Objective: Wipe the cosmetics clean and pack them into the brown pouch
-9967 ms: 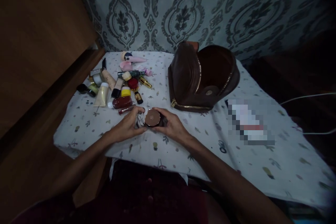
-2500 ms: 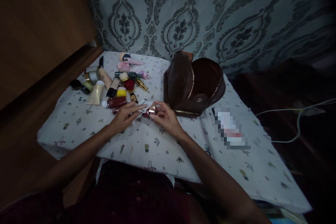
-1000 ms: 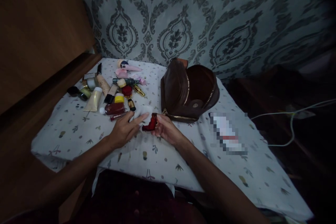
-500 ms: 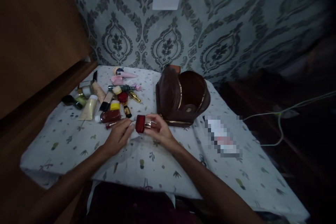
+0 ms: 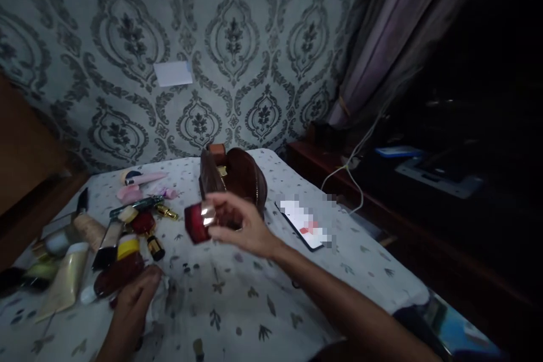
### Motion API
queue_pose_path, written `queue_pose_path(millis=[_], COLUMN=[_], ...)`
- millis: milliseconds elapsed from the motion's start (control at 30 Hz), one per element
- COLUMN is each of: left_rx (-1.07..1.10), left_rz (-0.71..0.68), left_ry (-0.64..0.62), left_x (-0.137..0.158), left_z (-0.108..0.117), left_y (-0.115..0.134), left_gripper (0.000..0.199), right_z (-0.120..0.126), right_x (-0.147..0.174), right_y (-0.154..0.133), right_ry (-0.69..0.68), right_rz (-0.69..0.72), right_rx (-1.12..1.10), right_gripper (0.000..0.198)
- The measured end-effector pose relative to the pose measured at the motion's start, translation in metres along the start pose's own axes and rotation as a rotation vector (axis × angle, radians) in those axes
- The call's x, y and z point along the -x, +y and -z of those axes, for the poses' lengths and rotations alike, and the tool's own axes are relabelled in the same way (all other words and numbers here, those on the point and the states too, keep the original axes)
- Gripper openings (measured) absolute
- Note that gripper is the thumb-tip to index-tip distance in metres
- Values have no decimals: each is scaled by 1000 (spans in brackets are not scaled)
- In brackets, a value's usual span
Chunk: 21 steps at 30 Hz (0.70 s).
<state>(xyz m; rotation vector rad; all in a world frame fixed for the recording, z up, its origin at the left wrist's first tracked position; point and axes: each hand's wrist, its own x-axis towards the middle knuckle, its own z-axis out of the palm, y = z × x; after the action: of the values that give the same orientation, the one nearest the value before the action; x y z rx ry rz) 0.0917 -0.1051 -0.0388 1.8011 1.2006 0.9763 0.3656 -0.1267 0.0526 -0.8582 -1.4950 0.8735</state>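
Observation:
My right hand [image 5: 246,229] is closed around the shiny cap of a red perfume bottle [image 5: 197,224], holding it tilted above the cloth in front of the bag. Beside the cosmetics, my left hand [image 5: 138,297] is closed on a crumpled white wipe [image 5: 158,301], part of which hangs out at its right. A brown leather bag [image 5: 250,172] stands unzipped just behind my right hand. Close to my left hand lie a dark red bottle [image 5: 120,275] with a white cap and a yellow-lidded jar [image 5: 128,246].
More cosmetics cover the left side, among them a cream tube [image 5: 71,274] and a small gold-capped bottle [image 5: 156,248]. A phone [image 5: 303,223] with a blurred screen lies right of the bag. White cables [image 5: 350,168] hang beyond the right edge. Patterned wallpaper [image 5: 233,39] rises behind.
My view has swung to the right. My right hand has lifted the perfume bottle away from my left hand, toward the bag. My left hand stays near the cosmetics with the wipe.

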Motion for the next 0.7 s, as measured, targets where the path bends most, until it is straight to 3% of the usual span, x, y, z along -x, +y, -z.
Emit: queue_pose_path(millis=[133,200,267,367,433,500,600,700], left_rx=[-35,-61,-91,-125,-129,-124,-97,-86], left_rz=[-54,-49,-39,-32,-35,-47,-68,-79], left_ry=[-40,-44,-40,-54,-81,-110,-112,-123], left_x=[-2,-4,-4,-3,-2,-2,-2,-3], left_z=[-1,-3,-4,-6,-6,-6,-7,-9], left_y=[0,2,5,11,14,15,14,15], left_gripper=[38,39,41,44,44,44,40,39], right_z=[46,63,72,73,70,66,64,66], right_x=[-49,-73,-91,-107,-113,-117,-124,-130], right_y=[-27,-30,-28,-18,-8,6,31,54], right_ry=[259,297,241,-23,-180,-231,-165,-62], right_rz=[66,52,-4,-207,-374,-491,-563,-528], right_rx=[249,554,881,1146,1146,1081,965,798], right_gripper=[46,37,30,23,21,22,23,26])
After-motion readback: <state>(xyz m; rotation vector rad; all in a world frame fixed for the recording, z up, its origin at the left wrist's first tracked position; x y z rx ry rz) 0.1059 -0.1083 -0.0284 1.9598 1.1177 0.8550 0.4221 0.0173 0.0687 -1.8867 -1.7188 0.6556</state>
